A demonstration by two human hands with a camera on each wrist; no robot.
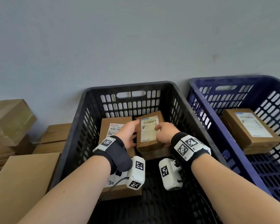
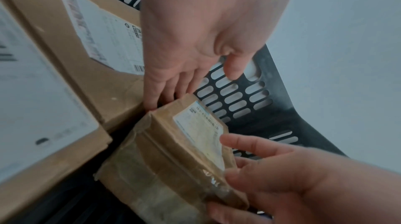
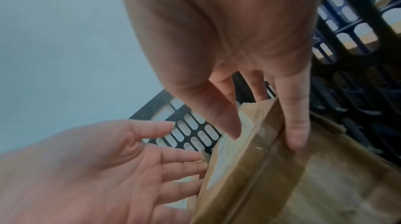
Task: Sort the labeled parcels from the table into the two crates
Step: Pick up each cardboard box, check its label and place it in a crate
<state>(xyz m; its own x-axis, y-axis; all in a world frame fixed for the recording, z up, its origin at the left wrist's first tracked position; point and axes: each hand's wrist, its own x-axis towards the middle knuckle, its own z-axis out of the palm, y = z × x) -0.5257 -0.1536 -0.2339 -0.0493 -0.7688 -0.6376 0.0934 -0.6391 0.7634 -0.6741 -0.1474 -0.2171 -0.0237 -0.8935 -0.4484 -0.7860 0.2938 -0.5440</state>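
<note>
A small brown parcel [image 1: 149, 135] with a white label is inside the black crate [image 1: 129, 85], on top of another brown box [image 1: 153, 153]. My right hand [image 1: 165, 135] grips its right side, thumb on the label and fingers down the edge. My left hand [image 1: 129, 135] lies with straight fingers against the parcel's left side. The left wrist view shows the parcel [image 2: 173, 159] between my left hand [image 2: 184, 76] and right hand [image 2: 282, 176]. In the right wrist view my right hand [image 3: 249, 56] pinches the parcel [image 3: 249, 176], and my left hand [image 3: 97, 167] is flat beside it.
The black crate also holds a labeled box [image 1: 113, 126] at the back left and one [image 1: 118, 189] under my left wrist. The blue crate [image 1: 225, 80] to the right holds one labeled parcel [image 1: 249, 128]. Several cardboard boxes [image 1: 11, 120] are stacked at the left.
</note>
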